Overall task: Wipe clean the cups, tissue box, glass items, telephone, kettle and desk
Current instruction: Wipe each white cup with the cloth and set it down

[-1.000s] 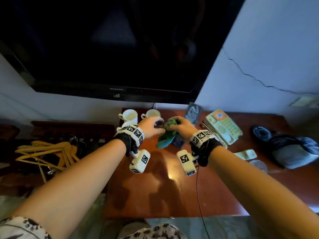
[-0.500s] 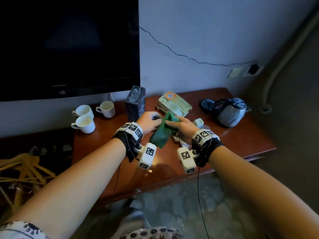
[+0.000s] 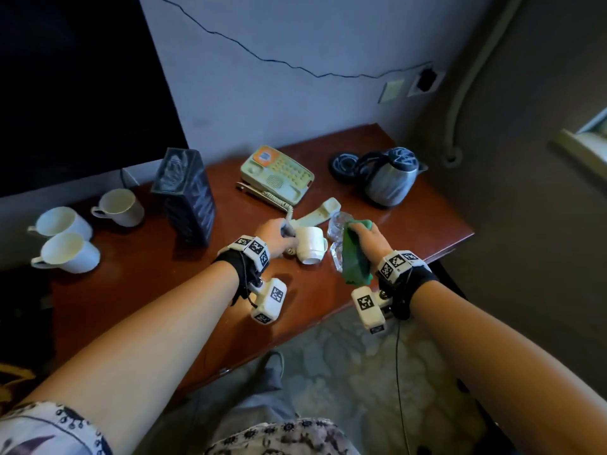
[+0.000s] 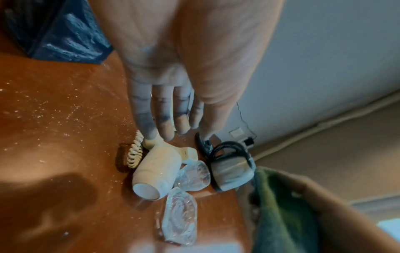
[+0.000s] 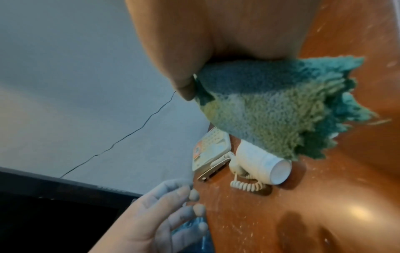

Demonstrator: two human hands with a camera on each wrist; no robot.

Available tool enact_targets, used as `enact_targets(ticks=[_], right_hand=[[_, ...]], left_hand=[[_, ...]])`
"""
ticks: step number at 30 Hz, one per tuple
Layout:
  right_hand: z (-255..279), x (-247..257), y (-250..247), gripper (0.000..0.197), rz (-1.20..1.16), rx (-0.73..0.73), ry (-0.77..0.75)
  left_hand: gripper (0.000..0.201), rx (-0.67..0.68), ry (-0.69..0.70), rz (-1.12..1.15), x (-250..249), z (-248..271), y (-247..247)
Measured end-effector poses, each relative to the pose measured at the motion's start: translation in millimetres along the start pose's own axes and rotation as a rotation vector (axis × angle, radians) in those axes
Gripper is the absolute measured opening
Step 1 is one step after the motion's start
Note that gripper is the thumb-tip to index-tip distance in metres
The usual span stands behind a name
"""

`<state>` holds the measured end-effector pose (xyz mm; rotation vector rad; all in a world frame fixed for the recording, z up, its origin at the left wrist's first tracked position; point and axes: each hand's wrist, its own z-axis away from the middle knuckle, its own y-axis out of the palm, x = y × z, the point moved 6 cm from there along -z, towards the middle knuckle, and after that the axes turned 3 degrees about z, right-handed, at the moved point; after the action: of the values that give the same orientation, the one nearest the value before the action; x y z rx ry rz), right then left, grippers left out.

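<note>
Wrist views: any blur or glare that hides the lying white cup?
Left wrist view: lying white cup fairly sharp, near brown desk soft. Right wrist view: green cloth covers the cup's far end, glare spot bottom right, open left hand blurred.

Dim room, glare on desk (image 3: 331, 290), soft shadows, blurred wrist views, wide-angle bending

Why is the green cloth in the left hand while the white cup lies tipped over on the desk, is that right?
Not quite. The green cloth is in the right hand, as the head view shows. The left hand is open and reaches toward the white cup, which does lie tipped over on the desk.
</note>
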<state>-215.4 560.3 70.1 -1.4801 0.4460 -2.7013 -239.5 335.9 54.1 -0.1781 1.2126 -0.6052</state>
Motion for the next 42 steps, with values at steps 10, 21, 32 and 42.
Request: enact_targets(ticks=[10, 21, 32, 42], right_hand=[[-43.4, -21.2, -6.6, 0.013, 0.216, -0.084, 0.035], [-86.8, -24.9, -12.8, 0.019, 0.372, 0.004, -0.044], [-139.3, -13.1, -22.7, 0.043, 0.431, 0.178, -0.089], [-137.7, 49.5, 7.6, 0.021, 0.438, 0.256, -0.31]], left_hand=[[0.086, 0.044, 0.069, -0.479, 27.6, -69.2, 41.0], [0.127, 0.067, 0.201, -0.932, 26.3, -105.3, 97.9], [0.093, 0.021, 0.054, -0.808, 22.8, -120.6, 105.5], [0.095, -0.435, -0.027, -0.268, -13.7, -79.0, 32.1]])
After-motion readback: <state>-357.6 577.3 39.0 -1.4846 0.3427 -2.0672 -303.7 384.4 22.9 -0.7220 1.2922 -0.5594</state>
